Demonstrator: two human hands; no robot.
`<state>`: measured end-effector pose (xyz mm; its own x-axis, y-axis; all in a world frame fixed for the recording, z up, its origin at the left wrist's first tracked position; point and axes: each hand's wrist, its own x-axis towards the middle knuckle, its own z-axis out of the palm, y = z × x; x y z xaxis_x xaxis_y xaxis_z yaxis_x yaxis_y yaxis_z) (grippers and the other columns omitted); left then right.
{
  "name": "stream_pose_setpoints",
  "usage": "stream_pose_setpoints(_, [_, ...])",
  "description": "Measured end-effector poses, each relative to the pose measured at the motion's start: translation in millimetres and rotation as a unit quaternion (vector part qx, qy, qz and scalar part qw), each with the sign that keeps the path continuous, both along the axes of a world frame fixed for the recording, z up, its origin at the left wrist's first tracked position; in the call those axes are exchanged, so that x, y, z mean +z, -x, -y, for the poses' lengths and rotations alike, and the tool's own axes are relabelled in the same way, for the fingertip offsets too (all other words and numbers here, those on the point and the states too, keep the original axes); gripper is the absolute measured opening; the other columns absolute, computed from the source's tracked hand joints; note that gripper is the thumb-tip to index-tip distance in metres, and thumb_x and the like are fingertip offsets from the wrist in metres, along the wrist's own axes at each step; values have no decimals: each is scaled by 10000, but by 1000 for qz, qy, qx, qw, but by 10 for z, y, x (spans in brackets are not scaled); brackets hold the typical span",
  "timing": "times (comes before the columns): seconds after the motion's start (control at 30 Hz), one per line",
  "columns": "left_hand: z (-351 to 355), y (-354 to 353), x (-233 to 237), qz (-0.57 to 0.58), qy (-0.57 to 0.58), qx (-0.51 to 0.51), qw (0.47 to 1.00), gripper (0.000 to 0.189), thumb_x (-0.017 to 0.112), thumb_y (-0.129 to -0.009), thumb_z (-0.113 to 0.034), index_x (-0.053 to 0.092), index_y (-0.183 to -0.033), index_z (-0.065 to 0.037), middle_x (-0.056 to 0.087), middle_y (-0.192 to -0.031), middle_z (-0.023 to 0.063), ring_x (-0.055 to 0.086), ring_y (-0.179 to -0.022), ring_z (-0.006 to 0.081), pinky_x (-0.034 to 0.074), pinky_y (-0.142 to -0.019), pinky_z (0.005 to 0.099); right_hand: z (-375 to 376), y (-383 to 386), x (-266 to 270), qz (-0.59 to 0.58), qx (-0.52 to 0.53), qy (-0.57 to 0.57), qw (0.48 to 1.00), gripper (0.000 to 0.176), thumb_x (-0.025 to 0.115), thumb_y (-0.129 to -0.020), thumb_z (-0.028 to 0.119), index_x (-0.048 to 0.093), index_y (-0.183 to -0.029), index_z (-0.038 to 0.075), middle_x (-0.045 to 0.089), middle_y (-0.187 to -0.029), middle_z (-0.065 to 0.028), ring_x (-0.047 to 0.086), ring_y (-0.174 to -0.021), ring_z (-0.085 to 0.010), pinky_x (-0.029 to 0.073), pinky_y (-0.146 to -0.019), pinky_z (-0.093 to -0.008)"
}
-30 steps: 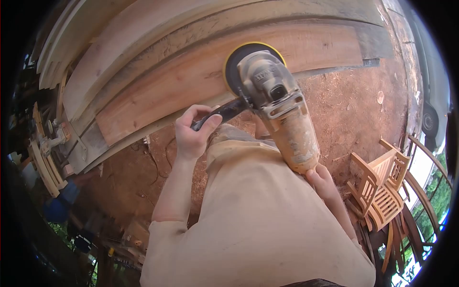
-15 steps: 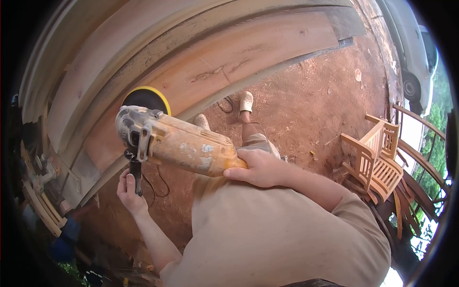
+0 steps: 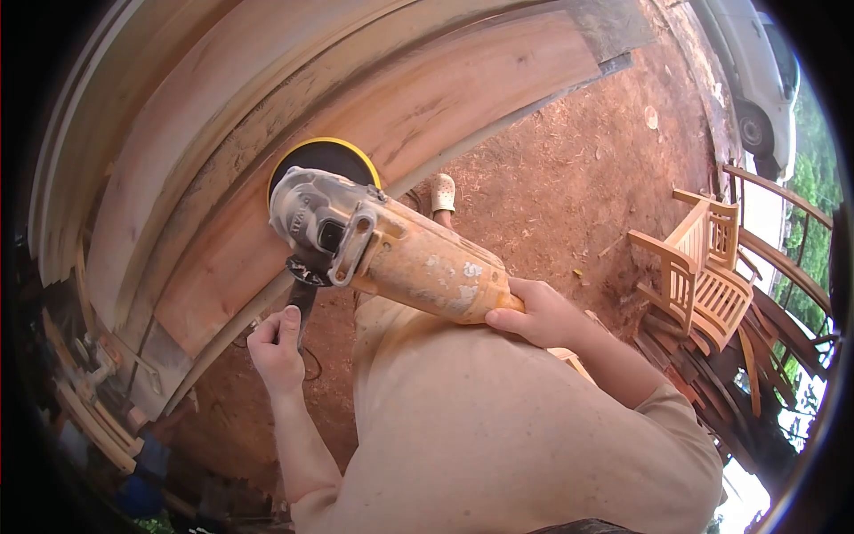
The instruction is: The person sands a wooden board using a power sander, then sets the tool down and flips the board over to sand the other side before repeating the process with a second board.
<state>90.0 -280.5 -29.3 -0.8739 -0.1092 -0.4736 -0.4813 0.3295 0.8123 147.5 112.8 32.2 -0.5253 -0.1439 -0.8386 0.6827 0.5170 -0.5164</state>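
Observation:
A worn yellow angle sander point(image 3: 427, 262) with a dusty grey head lies across the view in front of my body. Its round black disc point(image 3: 316, 162), edged in yellow, overlaps the reddish wooden board point(image 3: 454, 98). My right hand point(image 3: 538, 313) is wrapped round the rear end of the sander's body, thumb on top. With fingers and thumb closed, my left hand point(image 3: 277, 349) grips the black side handle point(image 3: 302, 303) below the head. Dark marks streak the board to the right of the disc.
More long boards point(image 3: 222, 80) lie side by side beyond the reddish one. Wooden chairs point(image 3: 698, 267) stand at right by a pile of curved wooden pieces point(image 3: 756, 356). A parked vehicle point(image 3: 756, 80) is behind them. A dark cord curls on the red dirt ground point(image 3: 543, 187).
The sander has moved right and slightly up in view, its disc farther along the board. Both hands moved with it, keeping their grip. The background has shifted a little left.

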Motion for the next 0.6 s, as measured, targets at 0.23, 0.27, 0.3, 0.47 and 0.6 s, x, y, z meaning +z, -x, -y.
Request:
stream_pose_setpoints(0.23, [-792,371,40,-9,46,-60,997,470,828,-942,-405,766,-889,58,557,-668,-65,465,-637,54,352,-571,255,-560,-399,-131,-21,-154,16,988,689,746,-900,544,677,-1262,-38,750,-1085,-153,711,-1016,-242,545,-907,-404])
stream_pose_setpoints(0.27, [-918,445,84,6,50,-70,996,490,829,-937,-424,772,-885,61,562,-656,-61,468,-628,56,367,-564,260,-630,-416,-120,-25,-180,22,983,699,750,-899,555,677,-1260,-39,747,-1084,-132,700,-1014,-217,542,-909,-391])
stream_pose_setpoints(0.3, [-1030,515,100,7,53,-69,996,490,829,-937,-424,772,-885,61,562,-656,-61,468,-628,56,367,-564,260,-703,-425,-112,-23,-179,24,983,699,750,-899,555,677,-1260,-39,747,-1084,-132,700,-1014,-217,542,-909,-391])
stream_pose_setpoints(0.47, [-1603,854,142,4,79,-159,984,604,815,-912,-526,760,-804,66,560,-555,3,479,-556,80,381,-512,299,-1127,-558,-178,-41,-224,8,974,692,723,-914,583,680,-1225,-34,720,-1018,-71,661,-943,-171,538,-860,-353])
stream_pose_setpoints(0.6, [-1992,1062,165,23,93,-190,977,640,813,-896,-560,756,-775,66,542,-522,35,485,-521,109,390,-497,328,-1427,-639,-239,-51,-264,7,963,661,679,-924,592,677,-1122,-38,666,-915,-39,608,-852,-131,503,-771,-320])
